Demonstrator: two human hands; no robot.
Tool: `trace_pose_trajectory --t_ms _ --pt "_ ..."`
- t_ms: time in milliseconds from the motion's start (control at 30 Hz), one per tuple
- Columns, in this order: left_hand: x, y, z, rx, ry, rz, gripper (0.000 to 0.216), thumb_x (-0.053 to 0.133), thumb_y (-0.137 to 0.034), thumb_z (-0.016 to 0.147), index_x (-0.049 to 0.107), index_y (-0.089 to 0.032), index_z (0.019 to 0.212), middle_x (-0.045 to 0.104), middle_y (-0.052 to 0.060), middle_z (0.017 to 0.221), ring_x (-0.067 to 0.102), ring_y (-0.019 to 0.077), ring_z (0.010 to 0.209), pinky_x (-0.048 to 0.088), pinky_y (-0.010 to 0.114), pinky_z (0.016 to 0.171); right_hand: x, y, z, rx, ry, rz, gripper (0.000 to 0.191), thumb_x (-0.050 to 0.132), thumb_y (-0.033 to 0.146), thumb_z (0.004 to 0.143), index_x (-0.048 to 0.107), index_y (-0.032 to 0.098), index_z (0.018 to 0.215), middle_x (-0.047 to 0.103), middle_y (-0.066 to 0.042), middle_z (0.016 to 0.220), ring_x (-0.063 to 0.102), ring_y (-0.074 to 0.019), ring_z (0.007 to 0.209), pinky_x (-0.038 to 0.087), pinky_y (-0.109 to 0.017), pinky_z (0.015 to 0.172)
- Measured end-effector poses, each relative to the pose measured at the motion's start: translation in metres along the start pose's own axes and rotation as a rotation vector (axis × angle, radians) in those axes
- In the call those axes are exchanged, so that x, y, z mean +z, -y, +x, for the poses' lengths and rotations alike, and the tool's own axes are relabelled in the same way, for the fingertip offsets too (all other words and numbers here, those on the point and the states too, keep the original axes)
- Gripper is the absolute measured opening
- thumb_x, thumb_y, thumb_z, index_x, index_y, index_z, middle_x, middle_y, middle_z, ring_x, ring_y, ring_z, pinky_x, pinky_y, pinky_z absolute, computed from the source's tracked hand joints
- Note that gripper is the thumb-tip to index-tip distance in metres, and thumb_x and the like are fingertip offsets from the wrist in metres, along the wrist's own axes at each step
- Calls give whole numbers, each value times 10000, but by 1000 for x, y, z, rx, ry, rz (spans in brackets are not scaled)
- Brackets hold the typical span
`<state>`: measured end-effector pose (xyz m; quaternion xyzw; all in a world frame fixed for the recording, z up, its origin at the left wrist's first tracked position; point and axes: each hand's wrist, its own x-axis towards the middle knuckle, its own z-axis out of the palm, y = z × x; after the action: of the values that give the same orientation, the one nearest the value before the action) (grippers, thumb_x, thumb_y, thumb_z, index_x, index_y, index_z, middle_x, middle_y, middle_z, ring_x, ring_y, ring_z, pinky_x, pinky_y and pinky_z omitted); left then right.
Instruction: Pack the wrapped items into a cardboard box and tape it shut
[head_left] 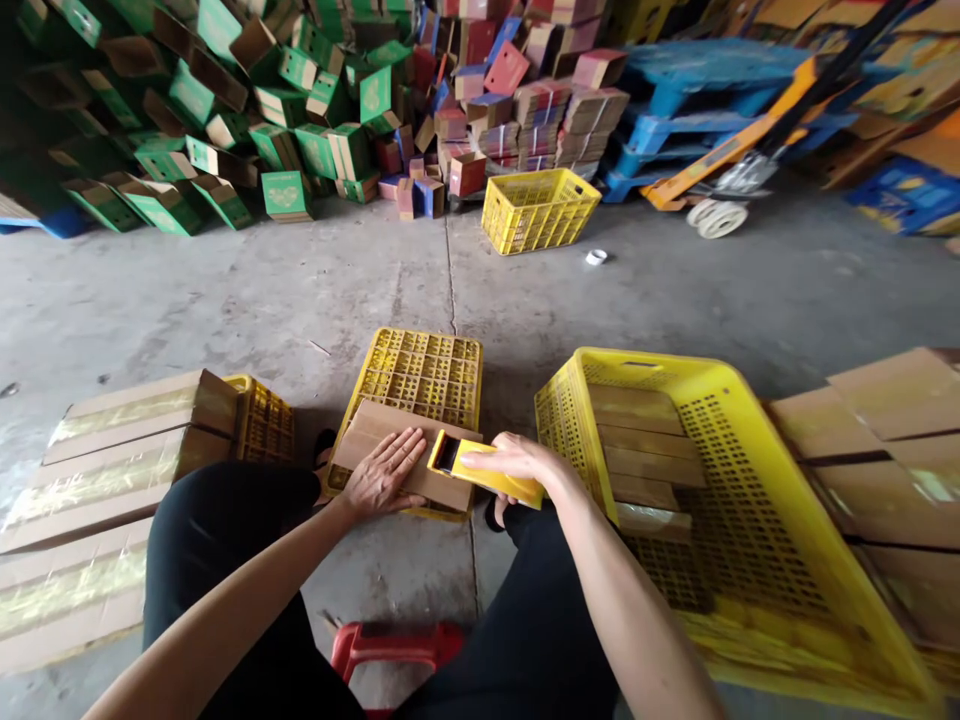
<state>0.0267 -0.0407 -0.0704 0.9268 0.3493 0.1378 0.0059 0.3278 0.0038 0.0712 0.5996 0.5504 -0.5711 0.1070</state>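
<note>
A small brown cardboard box (375, 430) lies on an upturned yellow crate (424, 375) in front of me. My left hand (382, 472) presses flat on the box with its fingers spread. My right hand (514, 462) grips a yellow tape dispenser (480, 470), whose front end rests on the box's right part.
A large yellow crate (750, 480) with flat brown boxes stands tilted at my right. Taped cardboard boxes (112, 460) are stacked at my left, more cartons (885, 440) at far right. Green boxes (225, 110), another yellow crate (538, 208) and a pallet jack (720, 160) are farther back.
</note>
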Motion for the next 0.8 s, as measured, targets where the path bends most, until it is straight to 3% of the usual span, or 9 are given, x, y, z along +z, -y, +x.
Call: trace_pose_trajectory --t_ms 200,500,800 --pt "3 5 -1 8 -23 7 1049 424 -784 1007 49 -132 1739 328 192 1726 354 346 1593 340 511 1291 -1 -2 -5 15 -23 25 441 742 628 886 649 197 871 725 -130 707 756 -320 706 658 -411 587" --pt "6 5 -2 14 -27 11 1033 447 -764 1013 64 -138 1739 341 178 1722 356 329 1594 345 494 1294 -15 -44 -15 26 22 64 486 740 663 887 615 194 869 734 -98 696 753 -277 674 678 -410 623" --pt "6 26 -3 99 -29 5 1042 430 -794 993 69 -164 1740 401 177 1696 422 332 1560 361 483 1278 -9 -41 -10 20 -4 55 533 757 687 862 635 170 823 749 -171 757 784 -340 759 690 -464 687"
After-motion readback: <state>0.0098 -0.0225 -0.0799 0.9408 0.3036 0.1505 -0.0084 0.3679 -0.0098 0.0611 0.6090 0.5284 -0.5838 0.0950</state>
